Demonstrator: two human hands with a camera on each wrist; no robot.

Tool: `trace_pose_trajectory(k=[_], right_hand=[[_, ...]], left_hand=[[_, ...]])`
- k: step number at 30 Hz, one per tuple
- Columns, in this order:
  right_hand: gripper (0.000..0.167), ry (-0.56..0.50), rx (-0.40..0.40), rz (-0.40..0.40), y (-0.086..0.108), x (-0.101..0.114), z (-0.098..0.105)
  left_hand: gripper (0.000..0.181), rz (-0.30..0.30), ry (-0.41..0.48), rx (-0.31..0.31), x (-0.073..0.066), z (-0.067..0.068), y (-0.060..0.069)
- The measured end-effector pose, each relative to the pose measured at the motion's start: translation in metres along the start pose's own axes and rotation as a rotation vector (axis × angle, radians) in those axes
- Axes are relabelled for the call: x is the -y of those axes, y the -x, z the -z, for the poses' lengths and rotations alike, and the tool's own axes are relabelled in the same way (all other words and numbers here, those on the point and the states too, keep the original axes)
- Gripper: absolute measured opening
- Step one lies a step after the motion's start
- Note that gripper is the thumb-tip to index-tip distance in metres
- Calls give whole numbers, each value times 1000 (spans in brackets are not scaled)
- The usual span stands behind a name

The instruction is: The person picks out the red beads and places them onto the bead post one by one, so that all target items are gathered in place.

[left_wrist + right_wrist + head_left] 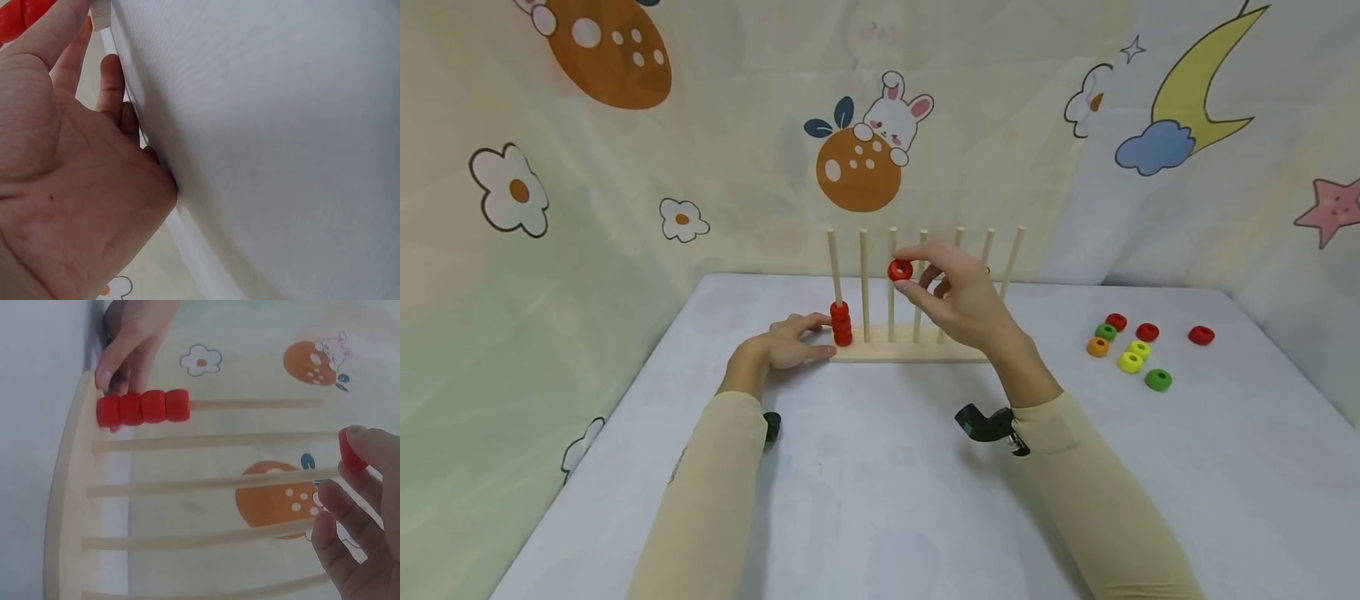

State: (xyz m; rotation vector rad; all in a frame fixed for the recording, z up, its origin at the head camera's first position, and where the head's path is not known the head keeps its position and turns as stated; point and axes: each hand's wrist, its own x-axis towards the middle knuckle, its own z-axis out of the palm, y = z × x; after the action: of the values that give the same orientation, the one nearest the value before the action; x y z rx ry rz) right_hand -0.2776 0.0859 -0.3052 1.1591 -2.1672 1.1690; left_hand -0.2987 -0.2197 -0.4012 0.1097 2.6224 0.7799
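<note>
Your right hand [958,300] pinches a red bead [892,273] between thumb and forefinger, the other fingers bent clear. The bead lies at these fingertips, near the height of the upright pegs' tops [864,283], its bore turned toward you, crosswise to the pegs. Left of and below them, a stack of four red beads [841,325] rings the leftmost peg [835,267]; your left hand [786,342], nearer that stack, touches the wooden base [910,352] with loosely extended fingers. The held bead is squat, rounded and smooth.
</note>
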Motion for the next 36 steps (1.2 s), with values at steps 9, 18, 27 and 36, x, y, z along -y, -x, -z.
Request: trace_pose_trajectory(k=[9, 18, 27, 36], right_hand=[[36, 9, -19, -10, -9, 5, -9], [35, 0, -21, -3, -24, 11, -20], [33, 15, -22, 21, -39, 16, -30], [32, 33, -29, -20, -56, 23, -38]], left_hand=[[65, 10, 11, -5, -4, 2, 1], [67, 25, 2, -1, 2, 2, -6], [66, -2, 17, 6, -2, 1, 1], [65, 14, 14, -5, 1, 1, 0]])
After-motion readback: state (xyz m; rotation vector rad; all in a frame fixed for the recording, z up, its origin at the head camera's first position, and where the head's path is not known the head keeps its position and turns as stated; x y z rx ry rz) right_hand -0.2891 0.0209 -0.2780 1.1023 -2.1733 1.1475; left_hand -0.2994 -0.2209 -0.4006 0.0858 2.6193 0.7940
